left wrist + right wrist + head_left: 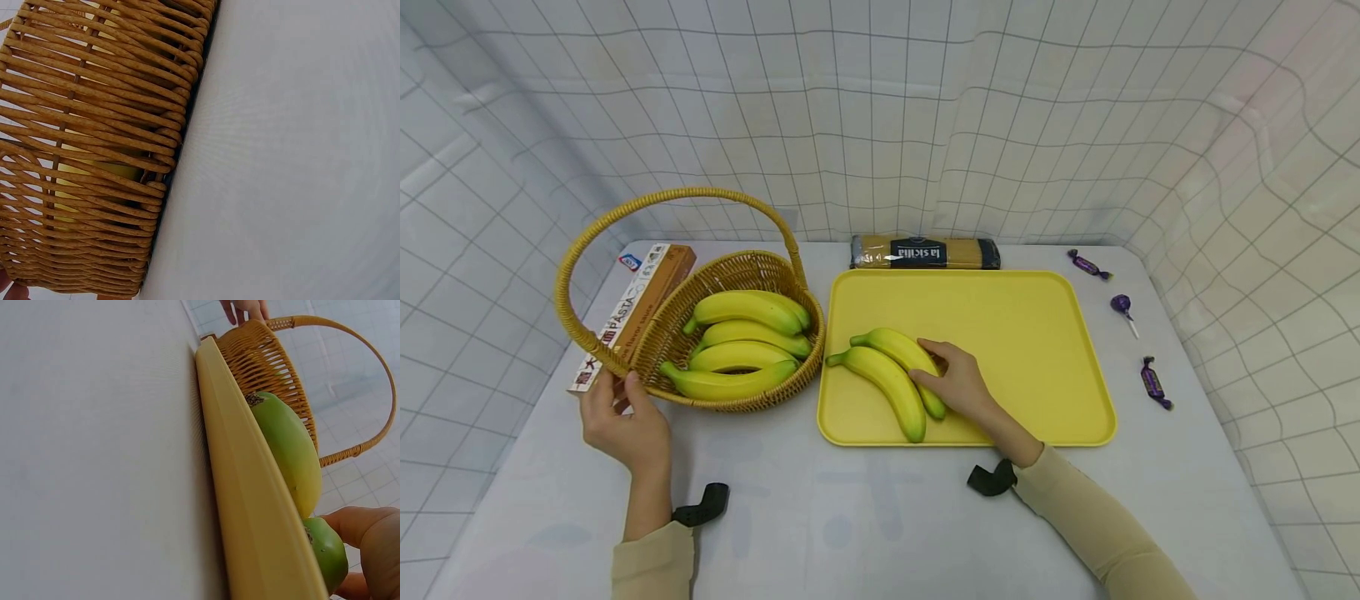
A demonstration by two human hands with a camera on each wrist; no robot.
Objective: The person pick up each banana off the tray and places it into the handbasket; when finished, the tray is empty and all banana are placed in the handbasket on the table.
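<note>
With thumb and fingers, my left hand (628,425) pinches the wicker basket (782,392) at its near left rim, by the foot of the tall handle. Several bananas (737,385) lie inside the basket. On the left half of the yellow tray (1015,358) two more bananas rest side by side. My right hand (958,379) holds the right-hand banana (891,343), thumb on one side and fingers on the other. The left-hand banana (883,383) lies right against it. In the right wrist view, the held banana's green tip (328,553) shows between the thumb and fingers.
A pasta box (655,292) lies behind the basket's left side. Behind the tray is a spaghetti pack (925,252). Two purple wrapped candies (1153,382) and a lollipop (1121,305) lie right of the tray. Grid-patterned white curtains (880,125) surround the table.
</note>
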